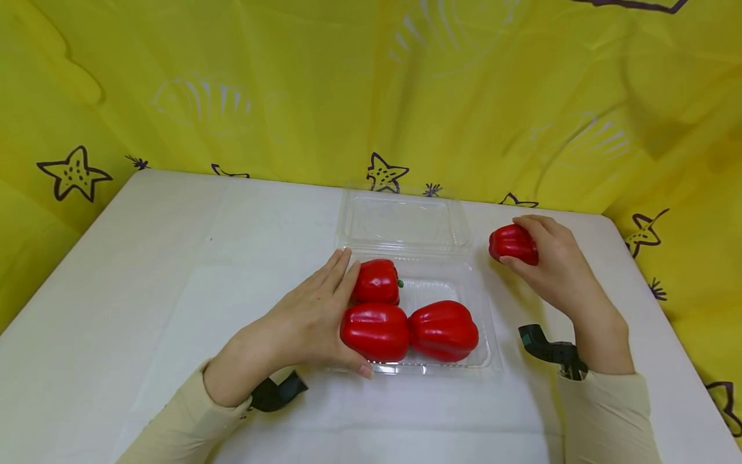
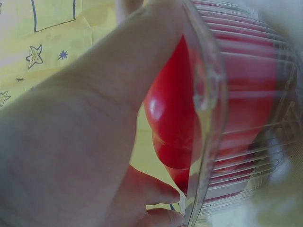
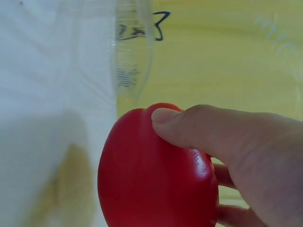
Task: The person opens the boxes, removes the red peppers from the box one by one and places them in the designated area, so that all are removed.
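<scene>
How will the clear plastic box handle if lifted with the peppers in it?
The box probably flexes: its ribbed walls look thin. It may tip toward the near side, where two of its three peppers sit. The peppers could slide or roll, being rounded and glossy.

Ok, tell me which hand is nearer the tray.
Left. The left hand touches the tray at its left side; the right hand is apart, off its right side, holding a pepper.

The person's left hand (image 1: pixel 310 319) is spread along the left side of the clear box (image 1: pixel 436 289), fingers straight. The right hand (image 1: pixel 556 264) pinches, thumb facing fingers, right of the box.
</scene>
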`<act>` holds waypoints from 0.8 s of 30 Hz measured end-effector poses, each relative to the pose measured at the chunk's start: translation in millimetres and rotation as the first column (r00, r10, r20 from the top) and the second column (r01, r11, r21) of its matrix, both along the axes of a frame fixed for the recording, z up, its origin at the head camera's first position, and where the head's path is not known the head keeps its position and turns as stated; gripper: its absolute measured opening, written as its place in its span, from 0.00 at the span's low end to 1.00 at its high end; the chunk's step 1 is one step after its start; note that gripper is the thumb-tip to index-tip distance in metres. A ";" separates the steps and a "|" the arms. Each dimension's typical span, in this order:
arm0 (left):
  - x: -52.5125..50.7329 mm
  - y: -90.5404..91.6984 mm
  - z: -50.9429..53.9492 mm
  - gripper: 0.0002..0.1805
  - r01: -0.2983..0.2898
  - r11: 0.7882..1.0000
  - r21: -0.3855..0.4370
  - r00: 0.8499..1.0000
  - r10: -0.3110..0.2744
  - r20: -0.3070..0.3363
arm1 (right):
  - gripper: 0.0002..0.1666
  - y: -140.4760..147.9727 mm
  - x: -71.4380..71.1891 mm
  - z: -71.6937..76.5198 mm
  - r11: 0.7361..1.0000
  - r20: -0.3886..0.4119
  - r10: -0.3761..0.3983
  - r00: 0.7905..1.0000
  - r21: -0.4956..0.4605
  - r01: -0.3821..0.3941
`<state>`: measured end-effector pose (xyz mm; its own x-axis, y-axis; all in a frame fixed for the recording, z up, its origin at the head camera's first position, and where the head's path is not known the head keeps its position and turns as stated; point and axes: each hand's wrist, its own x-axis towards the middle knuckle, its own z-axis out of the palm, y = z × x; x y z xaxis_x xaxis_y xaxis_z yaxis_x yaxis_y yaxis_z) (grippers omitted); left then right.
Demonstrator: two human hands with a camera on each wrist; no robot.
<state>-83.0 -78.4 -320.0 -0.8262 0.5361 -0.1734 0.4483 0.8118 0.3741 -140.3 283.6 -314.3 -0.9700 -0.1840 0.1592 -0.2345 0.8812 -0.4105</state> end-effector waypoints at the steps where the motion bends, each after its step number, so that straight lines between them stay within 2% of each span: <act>1: 0.0 0.0 0.1 0.75 -0.001 1.000 0.000 1.000 0.001 0.001 | 0.39 0.1 -0.6 -0.9 1.000 0.008 0.002 1.000 0.002 -0.002; 13: 0.9 -0.3 -0.2 0.75 -0.001 1.000 0.002 1.000 0.001 0.000 | 0.39 1.1 -7.0 -12.9 1.000 0.078 0.018 0.997 0.023 -0.020; 24: 0.0 0.1 -0.3 0.74 0.001 1.000 -0.001 1.000 -0.001 0.009 | 0.40 -0.2 -9.0 -14.3 1.000 0.109 0.005 0.994 0.025 -0.008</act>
